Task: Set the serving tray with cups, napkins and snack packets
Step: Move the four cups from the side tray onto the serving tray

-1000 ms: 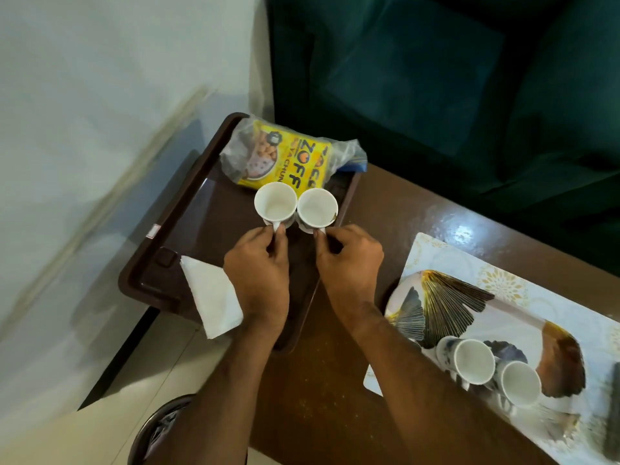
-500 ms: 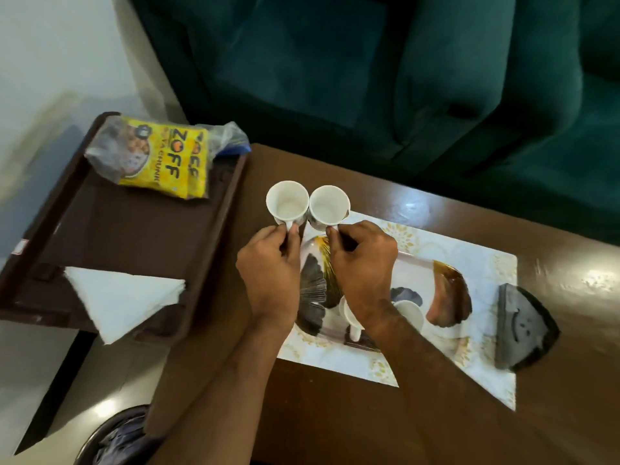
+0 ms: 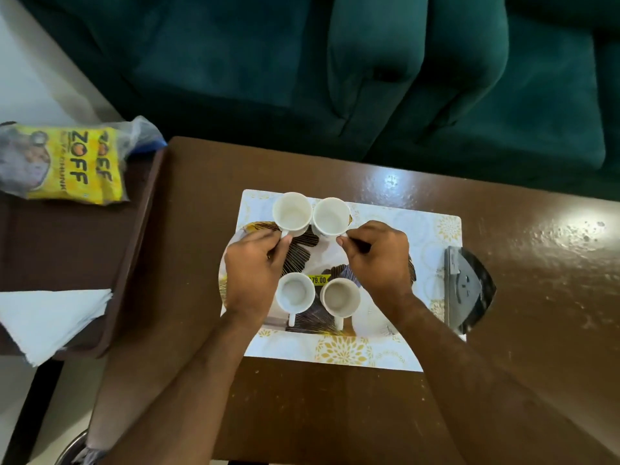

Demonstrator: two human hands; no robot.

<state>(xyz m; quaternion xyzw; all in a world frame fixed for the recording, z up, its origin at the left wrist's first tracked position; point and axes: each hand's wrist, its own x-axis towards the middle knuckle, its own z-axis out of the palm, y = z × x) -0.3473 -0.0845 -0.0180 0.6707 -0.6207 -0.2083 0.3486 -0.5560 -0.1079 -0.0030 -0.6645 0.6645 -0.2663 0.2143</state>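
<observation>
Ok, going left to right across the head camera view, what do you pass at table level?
White napkin → yellow snack packet → left hand → right hand → dark wedge-shaped object.

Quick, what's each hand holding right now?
Left hand: closed on the handle of the far left cup.
Right hand: closed on the handle of the far right cup.
</observation>
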